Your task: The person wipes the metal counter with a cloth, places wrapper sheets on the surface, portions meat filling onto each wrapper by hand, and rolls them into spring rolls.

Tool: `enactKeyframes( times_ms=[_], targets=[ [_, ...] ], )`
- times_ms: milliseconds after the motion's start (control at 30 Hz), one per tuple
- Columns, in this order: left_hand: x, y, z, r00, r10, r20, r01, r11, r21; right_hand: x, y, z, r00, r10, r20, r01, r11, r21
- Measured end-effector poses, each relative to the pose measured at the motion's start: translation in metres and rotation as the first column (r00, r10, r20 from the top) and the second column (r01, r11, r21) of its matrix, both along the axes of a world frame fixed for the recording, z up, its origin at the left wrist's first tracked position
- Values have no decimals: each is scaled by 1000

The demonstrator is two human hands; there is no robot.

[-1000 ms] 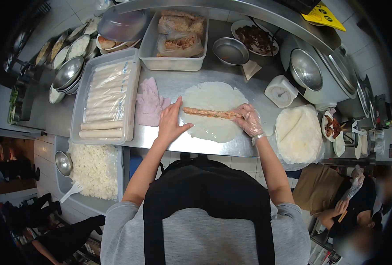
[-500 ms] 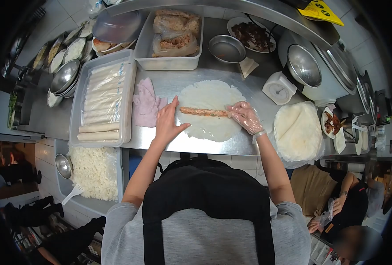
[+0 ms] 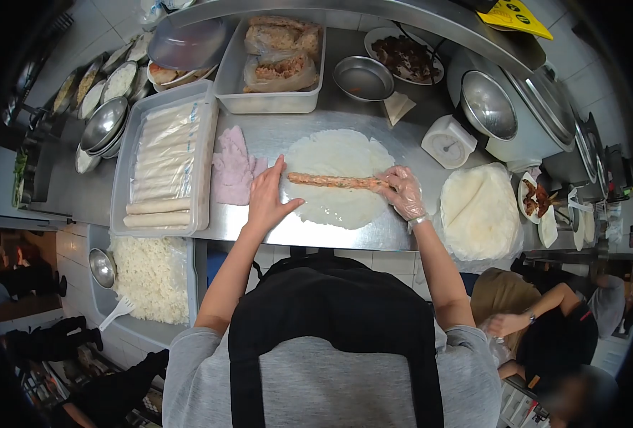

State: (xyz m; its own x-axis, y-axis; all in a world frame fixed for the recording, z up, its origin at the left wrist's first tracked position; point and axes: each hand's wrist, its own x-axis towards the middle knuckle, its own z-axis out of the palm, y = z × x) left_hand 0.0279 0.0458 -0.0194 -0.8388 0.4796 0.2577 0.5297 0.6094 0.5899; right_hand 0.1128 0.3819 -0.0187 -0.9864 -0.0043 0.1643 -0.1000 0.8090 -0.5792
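Observation:
A round, pale, thin wrapper sheet [image 3: 341, 146] lies flat on the steel counter. Across its middle runs a long strip of orange minced filling [image 3: 331, 181]. My left hand [image 3: 266, 196], bare, is open with thumb and fingers apart at the wrapper's left edge, beside the strip's left end. On my right hand [image 3: 401, 194] is a clear plastic glove; its fingers are curled together on the filling's right end. Left of my left hand lies a crumpled pink cloth [image 3: 234, 167]. A stack of round wrappers [image 3: 479, 214] sits right of my right hand.
A plastic tub of finished rolls [image 3: 206, 178] stands left, with a tub of bagged filling [image 3: 270, 103] behind. A metal bowl [image 3: 364, 78], a white scale [image 3: 448, 143] and a large pot line the back right. Shredded white food [image 3: 152, 278] fills a lower-left bin. A co-worker [image 3: 555, 335] is at lower right.
My right hand has slid a little to the right along the strip, and more of the filling shows. My left hand has hardly moved. The co-worker at lower right has shifted their arms.

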Motion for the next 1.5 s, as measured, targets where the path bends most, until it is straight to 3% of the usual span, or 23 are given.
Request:
enactKeyframes(
  times_ms=[100, 167, 300, 400, 467, 600, 667, 767, 900, 967, 1000, 1067, 1200, 1267, 1500],
  targets=[
    [0, 0, 1, 1000, 2, 4, -2, 1000, -5, -2, 0, -2, 998, 40, -38, -40, 999, -9],
    [1, 0, 1, 1000, 7, 12, -7, 1000, -10, -2, -11, 6, 984, -18, -180, 27, 998, 48],
    [0, 1, 1, 1000, 0, 8, 0, 1000, -1, -7, -13, -4, 994, 50, -99, -42, 996, 77],
    [1, 1, 2, 1000, 11, 12, -11, 1000, -11, -7, -8, -11, 996, 68, -49, -67, 998, 20],
    [1, 1, 2, 1000, 10, 15, -10, 1000, -9, 0, -8, -2, 990, -34, -139, 12, 987, -158],
    [1, 1, 0, 1000, 7, 2, -7, 1000, -2, 5, 5, 1, 992, -48, -117, 24, 979, -201],
    [0, 1, 0, 1000, 9, -4, -9, 1000, -9, 5, 4, 3, 1000, -14, 9, 15, 997, -71],
    [1, 1, 1, 1000, 10, -2, -10, 1000, -17, 5, 10, -14, 1000, 2, -22, -4, 996, -93],
    [-1, 0, -2, 1000, 9, -13, -9, 1000, -20, 5, -8, 13, 994, -8, -106, 7, 1000, -11],
    [0, 0, -2, 1000, -2, -22, 1, 1000, -8, -2, -30, 27, 985, 91, -146, -54, 970, 237],
    [0, -1, -3, 1000, 4, -23, -4, 1000, -10, -7, -36, 23, 985, 96, -146, -60, 970, 236],
    [-1, -2, -4, 1000, -1, -28, 1, 1000, -7, -17, -48, 15, 979, 164, -124, -98, 901, 423],
    [0, -2, -1, 1000, 9, -8, -9, 1000, -11, -26, -68, 26, 972, 172, -162, -94, 911, 402],
    [2, -1, 1, 1000, 18, 14, -17, 1000, -25, -35, -75, 14, 961, 256, -110, -192, 895, 402],
    [2, -4, -1, 1000, 18, 16, -18, 999, 34, -48, -108, 21, 966, 255, -49, -214, 889, 404]
  ],
)
